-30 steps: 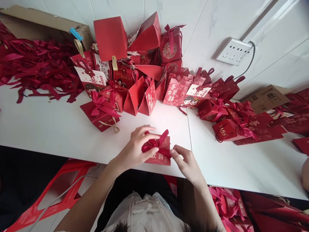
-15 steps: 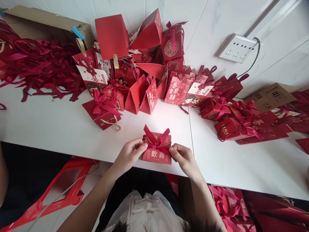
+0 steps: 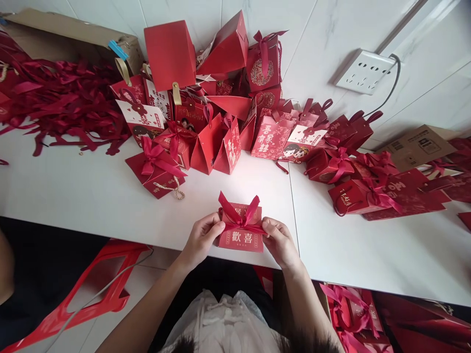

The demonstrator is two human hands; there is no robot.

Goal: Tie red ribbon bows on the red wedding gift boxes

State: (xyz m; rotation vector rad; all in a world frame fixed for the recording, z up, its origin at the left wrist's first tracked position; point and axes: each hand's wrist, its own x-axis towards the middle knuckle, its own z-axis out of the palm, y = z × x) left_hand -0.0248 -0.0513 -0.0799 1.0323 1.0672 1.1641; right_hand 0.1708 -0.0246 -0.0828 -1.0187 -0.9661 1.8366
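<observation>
A small red gift box [image 3: 241, 241] with pale lettering lies near the front edge of the white table, between my two hands. Across its top runs a dark red ribbon [image 3: 243, 221] tied in a bow, its two tails standing up. My left hand [image 3: 204, 234] pinches the ribbon at the box's left side between thumb and fingers. On the opposite side, my right hand [image 3: 280, 238] grips the other end of the ribbon, pulled out sideways. The fingertips under the ribbon are partly hidden.
Behind stands a pile of red gift boxes [image 3: 171, 54]. Loose ribbons [image 3: 73, 103] heap at the left by a cardboard box [image 3: 66, 37]. More bowed boxes [image 3: 349, 196] lie right, under a power strip [image 3: 364, 71]. A red stool [image 3: 106, 284] and a person's arm [image 3: 5, 264] are at lower left.
My right hand has shifted slightly outward, drawing the ribbon straighter across the box. The bow tails remain upright. The view has moved a little.
</observation>
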